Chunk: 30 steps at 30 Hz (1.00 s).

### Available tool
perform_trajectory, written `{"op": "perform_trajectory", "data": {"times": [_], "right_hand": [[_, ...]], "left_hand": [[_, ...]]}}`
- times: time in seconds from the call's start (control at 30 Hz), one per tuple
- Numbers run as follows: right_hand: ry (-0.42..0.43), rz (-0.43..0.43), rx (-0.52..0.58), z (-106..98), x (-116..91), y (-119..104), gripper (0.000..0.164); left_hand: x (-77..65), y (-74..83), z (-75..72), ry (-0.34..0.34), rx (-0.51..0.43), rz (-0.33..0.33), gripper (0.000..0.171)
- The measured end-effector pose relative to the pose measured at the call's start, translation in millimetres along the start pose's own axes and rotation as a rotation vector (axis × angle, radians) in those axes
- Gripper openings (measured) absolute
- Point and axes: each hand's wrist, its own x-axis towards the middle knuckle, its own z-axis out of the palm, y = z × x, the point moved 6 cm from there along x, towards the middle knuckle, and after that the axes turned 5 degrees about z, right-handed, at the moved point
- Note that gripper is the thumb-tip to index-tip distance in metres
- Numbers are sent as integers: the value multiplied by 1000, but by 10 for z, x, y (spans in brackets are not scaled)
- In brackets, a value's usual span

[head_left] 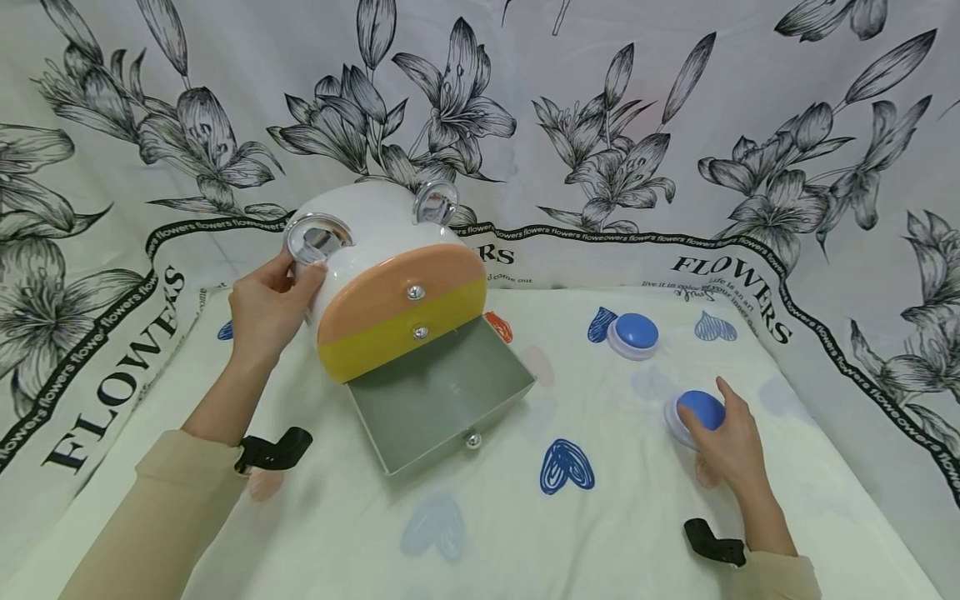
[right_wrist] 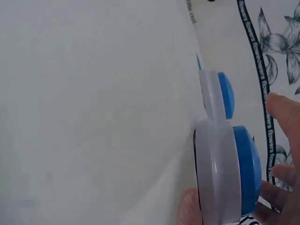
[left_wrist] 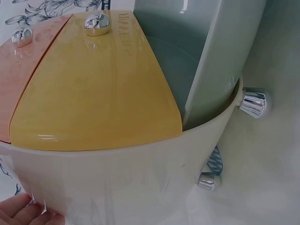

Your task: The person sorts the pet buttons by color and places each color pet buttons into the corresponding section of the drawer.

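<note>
A small white cabinet (head_left: 367, 208) with a rounded top and silver ears stands at the left. Its orange drawer (head_left: 405, 287) and yellow drawer (head_left: 405, 329) are closed, while the grey-green bottom drawer (head_left: 435, 400) is pulled out. My left hand (head_left: 273, 308) grips the cabinet's side by the left ear, thumb in front. In the left wrist view its fingertips (left_wrist: 28, 211) lie against the white body. At the right, my right hand (head_left: 723, 437) is around the nearer round white device with a blue dome (head_left: 702, 408), thumb and forefinger spread apart.
A second blue-domed white device (head_left: 636, 332) sits farther back. A white cloth (head_left: 495, 533) with printed hearts covers the table. Behind it hangs a flower-printed curtain (head_left: 525, 192). Silver feet (left_wrist: 255, 103) show under the cabinet in the left wrist view.
</note>
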Motion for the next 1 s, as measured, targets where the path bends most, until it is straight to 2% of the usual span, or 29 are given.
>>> {"op": "perform_trajectory", "data": {"times": [0.33,0.6,0.8,1.0], "right_hand": [[-100,90,-69,80,-15,212,90],[-175,149,-97,114,-18,263,94],[-167,174,-102,106,-13,279,94],[-124,161,-97,75,-17,270,92]], "left_hand": [[10,0,8,-9,1,2,60],[-4,2,-8,-1,9,9,60],[-6,0,-7,3,0,10,59],[0,5,-3,3,4,18,59]]}}
